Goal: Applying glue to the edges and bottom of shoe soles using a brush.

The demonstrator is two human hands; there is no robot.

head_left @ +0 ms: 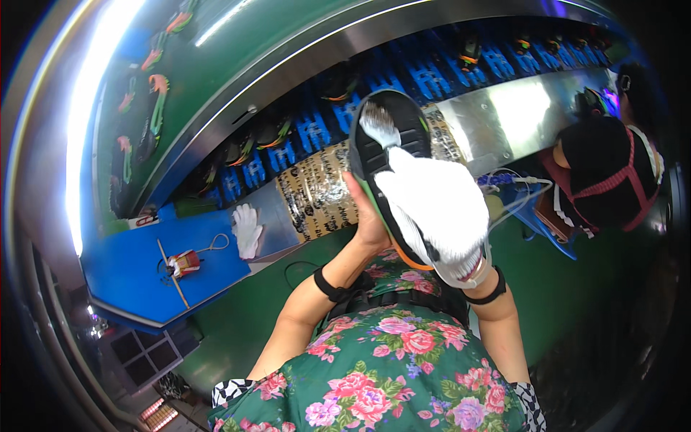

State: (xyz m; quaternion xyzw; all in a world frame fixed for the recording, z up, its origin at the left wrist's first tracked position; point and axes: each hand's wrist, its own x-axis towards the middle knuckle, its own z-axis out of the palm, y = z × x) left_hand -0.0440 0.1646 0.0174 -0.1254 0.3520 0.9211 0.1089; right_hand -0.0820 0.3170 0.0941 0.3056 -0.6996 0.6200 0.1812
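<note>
My left hand (368,219) is bare and grips a black shoe sole (389,140) with an orange and green edge from behind, holding it up in front of me. My right hand (435,209) wears a white knit glove and presses against the face of the sole, its fingers reaching up to about the sole's middle. Both wrists carry black bands. The lower part of the sole is hidden behind the gloved hand.
A blue conveyor (403,79) with several shoe parts runs past under a green hood. A loose white glove (247,229) and a small red tool (184,263) lie on the blue bench. Another person (604,173) works at right beside a steel table (504,119).
</note>
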